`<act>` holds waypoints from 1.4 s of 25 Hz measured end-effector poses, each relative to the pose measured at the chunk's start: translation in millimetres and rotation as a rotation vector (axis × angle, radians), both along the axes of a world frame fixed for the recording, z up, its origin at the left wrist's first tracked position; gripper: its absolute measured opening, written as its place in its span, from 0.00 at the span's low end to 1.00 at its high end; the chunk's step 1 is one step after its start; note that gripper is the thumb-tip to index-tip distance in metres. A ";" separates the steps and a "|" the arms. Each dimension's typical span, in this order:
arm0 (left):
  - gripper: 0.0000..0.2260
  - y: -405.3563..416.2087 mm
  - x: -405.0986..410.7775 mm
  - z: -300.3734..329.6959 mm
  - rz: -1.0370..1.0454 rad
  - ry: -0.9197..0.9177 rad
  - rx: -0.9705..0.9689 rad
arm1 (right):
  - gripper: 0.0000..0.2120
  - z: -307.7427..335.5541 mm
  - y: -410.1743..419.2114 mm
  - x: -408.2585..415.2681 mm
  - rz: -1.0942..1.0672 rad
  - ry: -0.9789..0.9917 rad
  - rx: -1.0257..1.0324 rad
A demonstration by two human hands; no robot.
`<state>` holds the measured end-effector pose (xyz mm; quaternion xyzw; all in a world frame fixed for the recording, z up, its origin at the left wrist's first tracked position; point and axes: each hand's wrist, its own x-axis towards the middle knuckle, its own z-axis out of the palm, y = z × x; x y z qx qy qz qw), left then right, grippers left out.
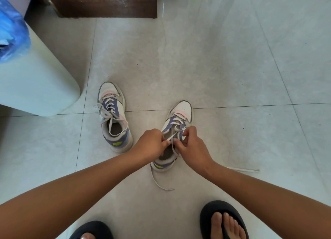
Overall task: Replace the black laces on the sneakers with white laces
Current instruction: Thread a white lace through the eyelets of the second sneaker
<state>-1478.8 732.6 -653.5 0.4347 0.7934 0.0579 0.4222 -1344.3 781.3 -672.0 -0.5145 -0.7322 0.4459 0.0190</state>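
Note:
Two white, purple and pink sneakers stand on the tiled floor. The left sneaker [112,113] carries a white lace tied loosely, with loops over its opening. Over the right sneaker [180,113], my left hand [152,145] and my right hand [192,145] each pinch a strand of its white lace [172,142] above the tongue. One loose end of that lace [161,184] trails on the floor behind the heel, and another end [245,170] lies to the right past my right wrist. No black lace is in sight.
A pale bin [35,85] with a blue plastic bag [10,29] stands at the left. A brown wooden cabinet [107,4] is at the back. My feet in black sandals [223,221] are at the bottom edge. Open tiled floor lies to the right.

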 end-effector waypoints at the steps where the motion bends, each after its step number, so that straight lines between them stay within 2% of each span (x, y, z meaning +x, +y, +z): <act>1: 0.13 0.0 0.0 0.6 0.001 0.000 -0.005 | 0.12 0.1 0.0 0.4 -0.019 0.017 0.018; 6: 0.13 -2.9 -1.2 0.2 0.043 -0.029 0.031 | 0.03 -7.9 21.0 0.0 -0.010 0.032 0.123; 7: 0.13 -3.5 -1.4 0.0 0.052 -0.034 0.037 | 0.05 -11.0 24.8 -0.1 -0.064 0.060 0.102; 11: 0.11 -5.9 -3.2 -0.2 0.102 -0.070 0.062 | 0.07 -12.0 28.8 -0.9 -0.456 0.201 -0.237; 15: 0.12 -7.9 -2.4 1.0 0.104 -0.111 0.055 | 0.06 -9.5 32.2 -1.9 -0.530 0.231 -0.440; 18: 0.12 -9.1 -2.6 0.6 0.114 -0.135 0.053 | 0.06 -8.8 36.4 -1.8 -0.574 0.303 -0.493; 21: 0.12 -8.8 -3.0 -1.9 0.140 -0.150 0.057 | 0.06 -6.4 40.6 -1.7 -0.433 0.260 -0.403; 23: 0.12 -8.9 -3.0 -3.0 0.148 -0.157 0.051 | 0.02 -4.8 40.0 -2.1 -0.350 0.258 -0.315; 25: 0.11 -9.2 -3.4 -3.9 0.154 -0.163 0.048 | 0.06 -5.0 36.8 0.6 -0.259 0.277 -0.214; 28: 0.10 -9.1 -4.0 -4.1 0.164 -0.172 0.055 | 0.09 -7.3 31.2 5.9 0.016 0.185 0.042; 31: 0.10 -9.1 -3.6 -4.4 0.155 -0.173 0.049 | 0.03 -11.5 32.3 4.6 -0.010 0.206 0.157; 33: 0.10 -9.3 -3.8 -4.9 0.159 -0.179 0.048 | 0.03 -13.8 35.4 -0.2 -0.159 0.244 0.035; 35: 0.11 -9.4 -4.4 -5.7 0.173 -0.190 0.051 | 0.04 -12.4 39.5 -4.7 -0.463 0.421 -0.369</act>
